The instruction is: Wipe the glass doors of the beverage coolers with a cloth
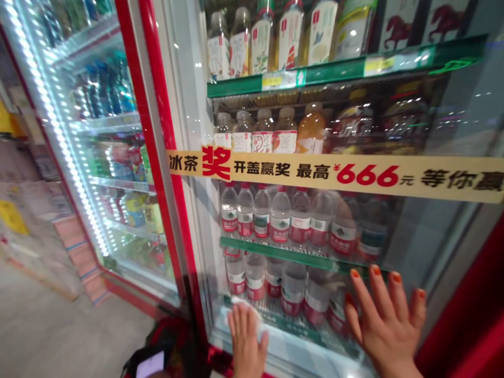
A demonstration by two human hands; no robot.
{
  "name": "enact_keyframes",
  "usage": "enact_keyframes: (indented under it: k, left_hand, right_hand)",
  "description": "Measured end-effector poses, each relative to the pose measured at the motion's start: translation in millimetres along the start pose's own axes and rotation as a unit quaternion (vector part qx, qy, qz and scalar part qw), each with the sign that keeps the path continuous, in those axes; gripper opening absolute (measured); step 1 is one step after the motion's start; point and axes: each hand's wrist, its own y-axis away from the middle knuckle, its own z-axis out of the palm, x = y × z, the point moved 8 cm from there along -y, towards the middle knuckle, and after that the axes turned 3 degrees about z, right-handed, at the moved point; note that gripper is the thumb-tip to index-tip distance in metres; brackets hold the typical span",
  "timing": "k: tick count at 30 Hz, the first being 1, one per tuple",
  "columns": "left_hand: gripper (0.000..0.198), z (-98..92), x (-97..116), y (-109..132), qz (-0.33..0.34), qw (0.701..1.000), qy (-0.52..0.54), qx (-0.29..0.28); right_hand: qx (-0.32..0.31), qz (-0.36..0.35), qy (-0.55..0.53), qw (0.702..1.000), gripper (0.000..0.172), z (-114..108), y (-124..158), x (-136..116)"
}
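Low on the glass door (pixel 409 236) of a drinks fridge, my left hand (pixel 247 338) presses a white cloth (pixel 255 314) flat against the pane. Only the cloth's edges show around my fingers. My right hand (pixel 388 325) has its fingers spread, palm toward the glass, near the door's lower right; it holds nothing. Behind the pane, between and above my hands, stand water bottles (pixel 280 218) with red labels on two shelves. A cream banner strip (pixel 252 168) with red and black characters runs across the door above both hands.
Tea bottles (pixel 262 39) fill the upper shelves behind the glass. Red door frames (pixel 159 105) separate this fridge from a second lit fridge (pixel 118 121) at left. A dark item with a bright screen (pixel 150 365) is at the bottom. Stacked boxes (pixel 81 252) stand on the grey floor (pixel 59 336).
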Motion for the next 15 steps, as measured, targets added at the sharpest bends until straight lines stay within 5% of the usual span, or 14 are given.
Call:
enact_keyframes:
  k: [2,4,7,9,11,15]
  left_hand:
    - [0.075,0.2,-49,-12,-0.101,0.994,-0.038,0.019]
    - [0.075,5.6,-60,-12,-0.179,0.981,-0.061,0.034]
    - [0.076,21.9,-2,27,-0.223,0.973,-0.058,0.003]
    - [0.077,34.9,49,64,-0.177,0.982,-0.013,-0.059]
    - [0.077,37.6,64,97,-0.176,0.981,0.003,-0.083]
    - [0.072,34.7,-14,125,-0.292,0.953,-0.023,-0.078]
  right_hand:
    - [0.007,-0.003,0.003,1.0,0.06,-1,0,-2]
    - [0.012,-0.003,0.007,1.0,0.059,-1,-1,-1]
    - [0.012,-0.004,0.01,1.0,0.059,-2,-2,1]
    - [0.016,-0.001,0.01,1.0,0.06,-2,4,3]
    - [0.017,0.02,0.003,1.0,0.062,0,19,3]
    - [-0.011,0.065,-0.017,0.998,0.066,15,85,-13]
